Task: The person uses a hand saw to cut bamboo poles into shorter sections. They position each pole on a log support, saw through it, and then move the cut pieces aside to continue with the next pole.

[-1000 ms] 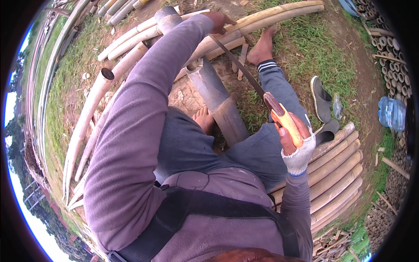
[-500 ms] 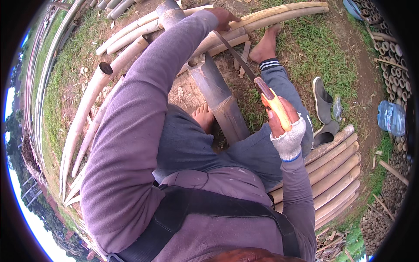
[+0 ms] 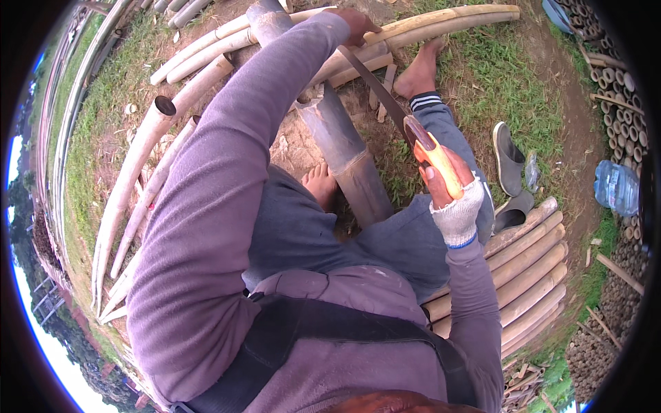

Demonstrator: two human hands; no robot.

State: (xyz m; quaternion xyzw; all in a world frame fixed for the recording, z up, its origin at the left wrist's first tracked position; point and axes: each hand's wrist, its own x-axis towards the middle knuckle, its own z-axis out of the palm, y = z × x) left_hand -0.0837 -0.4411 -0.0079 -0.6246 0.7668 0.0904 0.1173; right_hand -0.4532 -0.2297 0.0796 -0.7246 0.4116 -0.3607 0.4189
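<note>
Two hands share the work I monitor: the right hand, in a pale fingerless glove, is closed around the orange handle of a saw, while the left hand is stretched far forward onto pale bamboo poles, its grip hidden from me. Since a second ago the saw handle has climbed toward the grey bamboo culm lying between my bare feet, which I judge to be a forward stroke, with cutting under way.

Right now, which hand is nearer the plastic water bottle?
Right. The right hand grips the saw handle, with the bottle off to its right; the left hand is far across, on the bamboo.
</note>
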